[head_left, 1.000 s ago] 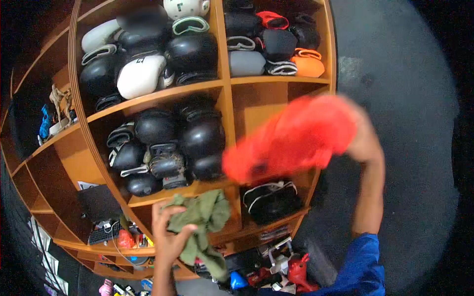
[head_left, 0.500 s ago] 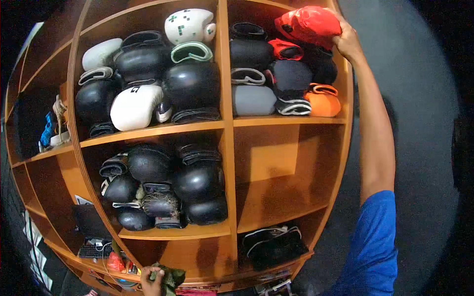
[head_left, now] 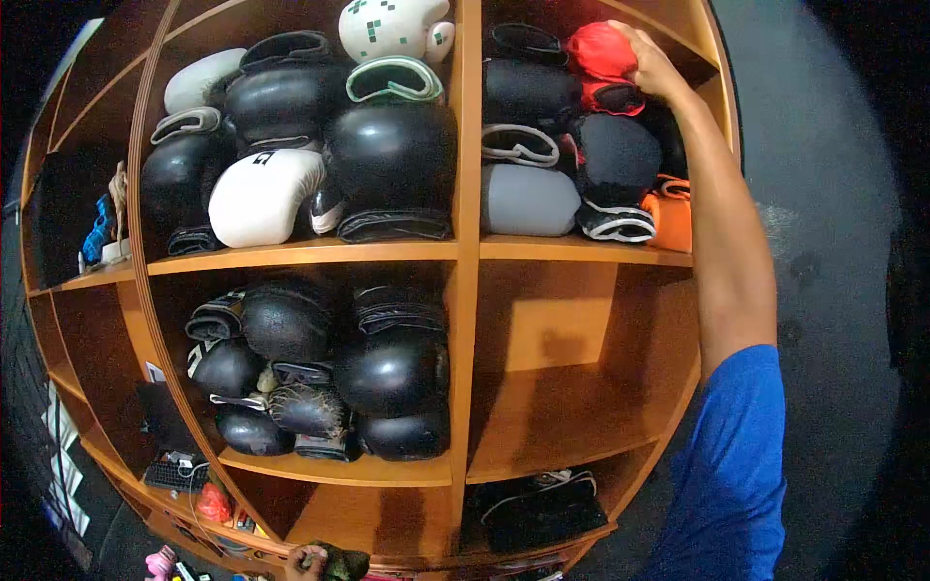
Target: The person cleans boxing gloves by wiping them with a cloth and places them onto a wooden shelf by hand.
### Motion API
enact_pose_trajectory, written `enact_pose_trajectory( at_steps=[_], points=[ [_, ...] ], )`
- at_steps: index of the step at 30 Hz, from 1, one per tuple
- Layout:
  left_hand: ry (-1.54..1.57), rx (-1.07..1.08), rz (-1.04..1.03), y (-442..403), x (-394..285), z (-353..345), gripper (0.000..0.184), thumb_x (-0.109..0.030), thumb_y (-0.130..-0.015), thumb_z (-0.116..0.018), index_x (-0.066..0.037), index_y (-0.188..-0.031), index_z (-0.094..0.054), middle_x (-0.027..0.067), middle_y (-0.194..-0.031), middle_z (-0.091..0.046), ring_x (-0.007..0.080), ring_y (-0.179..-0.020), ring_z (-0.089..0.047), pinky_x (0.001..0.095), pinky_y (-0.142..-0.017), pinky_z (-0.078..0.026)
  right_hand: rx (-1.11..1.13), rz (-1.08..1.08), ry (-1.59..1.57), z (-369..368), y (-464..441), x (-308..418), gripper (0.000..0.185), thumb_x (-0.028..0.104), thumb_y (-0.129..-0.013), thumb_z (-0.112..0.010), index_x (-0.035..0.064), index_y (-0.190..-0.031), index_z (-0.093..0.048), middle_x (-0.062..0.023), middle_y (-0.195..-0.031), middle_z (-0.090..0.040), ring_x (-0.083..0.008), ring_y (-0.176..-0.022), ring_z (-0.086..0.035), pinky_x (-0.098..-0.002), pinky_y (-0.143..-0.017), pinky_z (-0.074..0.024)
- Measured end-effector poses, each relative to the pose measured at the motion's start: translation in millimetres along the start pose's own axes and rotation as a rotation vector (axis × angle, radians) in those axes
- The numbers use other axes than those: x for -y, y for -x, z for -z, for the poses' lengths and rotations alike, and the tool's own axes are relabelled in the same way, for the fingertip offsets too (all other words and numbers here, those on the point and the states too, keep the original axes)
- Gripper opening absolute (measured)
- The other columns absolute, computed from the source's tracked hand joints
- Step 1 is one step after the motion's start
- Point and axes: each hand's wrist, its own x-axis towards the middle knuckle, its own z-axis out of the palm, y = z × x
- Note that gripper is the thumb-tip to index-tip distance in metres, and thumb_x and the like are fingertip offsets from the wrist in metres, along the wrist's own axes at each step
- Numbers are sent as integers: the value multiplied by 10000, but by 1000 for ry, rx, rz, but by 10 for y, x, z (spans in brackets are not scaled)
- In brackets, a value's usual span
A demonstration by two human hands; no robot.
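Observation:
My right hand [head_left: 655, 66] is closed on a red boxing glove [head_left: 603, 56] at the top of the upper right compartment. The glove rests on or just above the stacked gloves there, over a dark glove [head_left: 620, 155] and beside a black one [head_left: 528, 92]. Low in the view, my left hand [head_left: 306, 562] is closed on a dark green cloth [head_left: 345, 565] in front of the bottom shelf. Most of the left hand is cut off by the frame edge.
A wooden shelf unit [head_left: 467, 320] fills the view. Black gloves [head_left: 392, 373] and a white glove [head_left: 266, 198] are stacked in the left compartments. A black bag [head_left: 538, 513] lies at the lower right. A keyboard [head_left: 176, 473] and red plastic bag [head_left: 213, 504] are lower left.
My right hand has carried the red glove up from mid-view into the upper right compartment, onto the stack. My left hand with the green cloth now appears lower in view.

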Motion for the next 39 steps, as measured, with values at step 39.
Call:
enact_pose_trajectory(
  at_steps=[39],
  points=[
    [135,53,303,475,1084,513,270,-257,-869,-611,-10,-974,-646,36,-882,-621,143,-830,-542,265,-717,-438,-901,-720,-775,1177,1421,2587,235,47,-919,-442,-8,-1129,-531,-118,-944,-621,-148,-789,-598,-267,-693,-500]
  ],
)
